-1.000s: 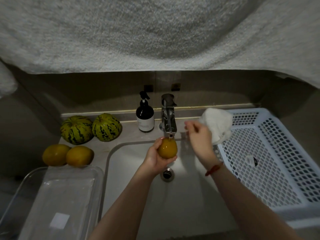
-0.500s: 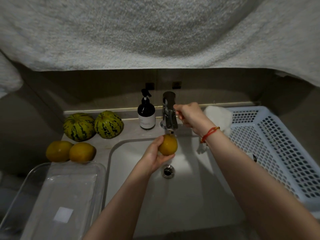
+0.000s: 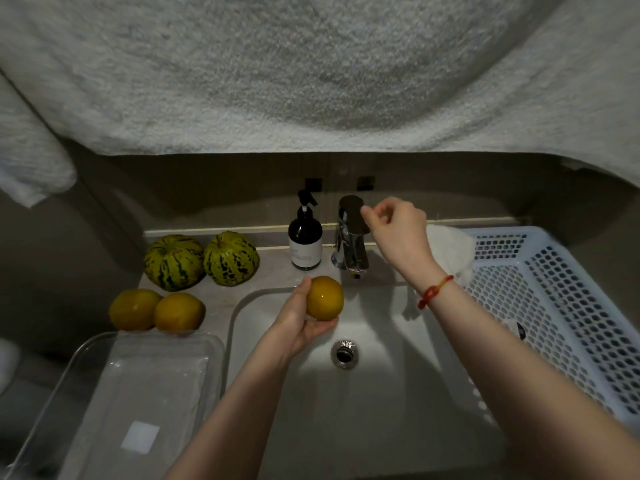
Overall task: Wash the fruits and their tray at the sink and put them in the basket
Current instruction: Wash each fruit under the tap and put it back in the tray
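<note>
Left hand (image 3: 300, 325) cupping a yellow fruit (image 3: 324, 298) over the sink (image 3: 381, 393), right hand (image 3: 398, 233) at the tap (image 3: 350, 237), fingers loosely curled, holding nothing.

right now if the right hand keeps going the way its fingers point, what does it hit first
Most likely the faucet: the right hand points left at its top handle, fingertips about touching it. Depth is unclear from this one view.

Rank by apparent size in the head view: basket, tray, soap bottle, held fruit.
1. Basket and tray: similar, both cropped, so unranked.
2. Soap bottle
3. Held fruit, in the left hand
</note>
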`<state>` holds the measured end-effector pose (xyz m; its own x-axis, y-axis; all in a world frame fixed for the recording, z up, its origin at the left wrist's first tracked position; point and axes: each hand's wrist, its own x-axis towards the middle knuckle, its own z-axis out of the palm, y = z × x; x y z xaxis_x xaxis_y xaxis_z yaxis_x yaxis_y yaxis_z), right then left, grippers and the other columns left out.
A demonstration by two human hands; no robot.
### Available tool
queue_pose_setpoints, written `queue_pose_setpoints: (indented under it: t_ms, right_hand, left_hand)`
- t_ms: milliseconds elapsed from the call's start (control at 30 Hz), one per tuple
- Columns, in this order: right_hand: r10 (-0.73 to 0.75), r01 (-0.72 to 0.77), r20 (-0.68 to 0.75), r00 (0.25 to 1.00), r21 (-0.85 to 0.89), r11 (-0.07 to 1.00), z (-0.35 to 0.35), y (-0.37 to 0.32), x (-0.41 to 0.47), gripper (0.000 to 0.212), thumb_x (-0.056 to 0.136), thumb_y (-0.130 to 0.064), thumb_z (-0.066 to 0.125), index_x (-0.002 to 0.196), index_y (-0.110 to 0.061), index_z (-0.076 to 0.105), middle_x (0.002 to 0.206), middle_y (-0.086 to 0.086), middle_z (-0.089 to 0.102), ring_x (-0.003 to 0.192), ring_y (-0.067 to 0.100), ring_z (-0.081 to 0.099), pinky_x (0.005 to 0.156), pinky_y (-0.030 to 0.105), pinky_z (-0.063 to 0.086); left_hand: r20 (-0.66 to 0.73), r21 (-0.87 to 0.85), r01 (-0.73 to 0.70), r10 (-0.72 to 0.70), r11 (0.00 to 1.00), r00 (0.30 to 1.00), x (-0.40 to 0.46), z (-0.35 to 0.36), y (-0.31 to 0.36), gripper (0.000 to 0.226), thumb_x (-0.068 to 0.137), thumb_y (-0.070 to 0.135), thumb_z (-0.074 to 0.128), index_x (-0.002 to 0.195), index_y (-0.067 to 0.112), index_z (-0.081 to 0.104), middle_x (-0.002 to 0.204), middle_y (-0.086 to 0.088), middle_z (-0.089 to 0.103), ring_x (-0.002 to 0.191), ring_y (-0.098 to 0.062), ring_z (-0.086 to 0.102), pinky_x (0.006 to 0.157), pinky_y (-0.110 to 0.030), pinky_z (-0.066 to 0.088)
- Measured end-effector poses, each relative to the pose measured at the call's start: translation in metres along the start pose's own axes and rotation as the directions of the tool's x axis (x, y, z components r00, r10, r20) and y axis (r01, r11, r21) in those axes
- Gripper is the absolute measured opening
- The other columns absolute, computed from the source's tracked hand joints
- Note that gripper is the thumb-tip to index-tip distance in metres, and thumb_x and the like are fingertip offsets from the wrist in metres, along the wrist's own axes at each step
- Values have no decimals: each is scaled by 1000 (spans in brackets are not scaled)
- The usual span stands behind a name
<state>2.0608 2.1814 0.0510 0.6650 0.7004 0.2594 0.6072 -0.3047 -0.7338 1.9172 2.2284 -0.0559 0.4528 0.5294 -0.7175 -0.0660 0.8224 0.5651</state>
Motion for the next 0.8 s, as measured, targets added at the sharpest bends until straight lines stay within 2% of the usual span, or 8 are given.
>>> queue_pose_setpoints:
  t_ms: [67, 167, 300, 467, 567, 667, 733, 800]
  right_hand:
    - [-78, 78, 31, 996, 13, 997, 2, -13, 5, 14, 90, -24, 61, 82, -13, 64, 60, -12, 47, 58, -3, 43, 51, -3, 31]
    - [-137, 136, 110, 984, 12, 991, 10, -35, 17, 17, 90, -19, 60, 96, -6, 70, 68, -8, 54, 62, -4, 47, 55, -5, 33]
    - [-93, 121, 268, 959, -91, 988, 29, -58, 42, 24, 90, -21, 61, 101, -2, 69, 96, 12, 66, 84, 18, 64, 73, 18, 47]
    - [-11, 186, 474, 880, -324, 928, 55, -75, 72, 42, 86, -30, 66, 113, 1, 60, 115, 18, 60, 104, 30, 60, 84, 30, 49]
    - [3, 229, 525, 851, -377, 897, 62, -77, 83, 48, 81, -28, 72, 117, 1, 59, 118, 19, 61, 110, 30, 58, 93, 36, 49]
    - [46, 210, 559, 828, -386, 898, 67, -76, 91, 43, 80, -27, 73, 110, 0, 63, 108, 16, 65, 95, 24, 63, 88, 34, 52]
    - [89, 136, 566, 820, -342, 930, 70, -76, 95, 31, 80, -25, 73, 98, -1, 65, 85, 10, 67, 65, 15, 60, 73, 30, 54]
    - [129, 57, 549, 826, -309, 949, 75, -75, 97, 20, 80, -22, 74, 80, -6, 61, 67, 3, 59, 52, 10, 55, 64, 26, 53]
  left_hand:
    - [6, -80, 10, -10, 997, 1000, -3, -4, 11, 54, 93, 40, 52, 138, 16, 34, 124, -14, 47, 111, -37, 54, 77, -47, 49]
    - [77, -106, -14, 22, 994, 997, -9, -9, 33, 46, 93, 39, 51, 131, 14, 44, 112, -16, 57, 100, -32, 58, 74, -45, 50]
    - [106, -134, -85, 100, 987, 989, -13, -5, 59, 36, 92, 28, 56, 123, 12, 48, 102, -16, 60, 91, -31, 60, 80, -45, 51]
    - [112, -241, -106, 136, 965, 984, -12, 17, 81, 32, 92, 26, 56, 118, 11, 48, 111, -18, 55, 99, -35, 57, 85, -48, 48]
    - [80, -235, -116, 138, 965, 987, -10, 30, 86, 45, 93, 27, 55, 133, 11, 43, 128, -20, 50, 116, -38, 51, 89, -49, 46]
    - [34, -173, -160, 169, 972, 985, -7, 40, 87, 50, 94, 24, 54, 141, 15, 37, 140, -19, 43, 125, -38, 46, 92, -49, 42]
    - [24, -156, -180, 186, 971, 982, -7, 43, 86, 50, 94, 20, 52, 141, 17, 36, 142, -19, 41, 126, -37, 44, 91, -48, 42]
    - [9, -141, -207, 211, 968, 977, -8, 45, 84, 50, 94, 16, 51, 141, 20, 34, 142, -18, 39, 127, -38, 42, 94, -49, 40]
